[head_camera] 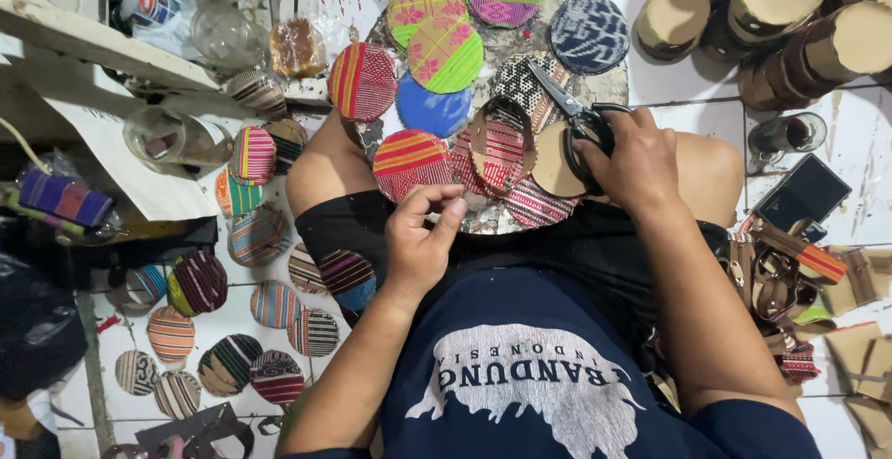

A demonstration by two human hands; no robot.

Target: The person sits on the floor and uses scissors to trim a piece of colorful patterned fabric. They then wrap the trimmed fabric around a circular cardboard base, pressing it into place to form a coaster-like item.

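Note:
My right hand (pixel 636 162) grips black-handled scissors (pixel 569 106), blades pointing up-left over a pile of round woven fabric discs. A red striped round piece (pixel 498 150) with a tan rim lies just left of that hand, beside a tan disc (pixel 553 163). My left hand (pixel 423 236) is pinched at the fingertips near a red and orange striped disc (pixel 409 162); whether it holds anything is unclear. Both hands hover above a round board (pixel 609 83) resting on my lap.
Colourful discs (pixel 446 50) cover the board. More striped discs (pixel 200 282) lie scattered on the white tiled floor at left. Tan cylindrical boxes (pixel 790 13) stack at top right. A glass (pixel 790 132), a dark phone (pixel 804 194) and straps (pixel 780 273) sit at right.

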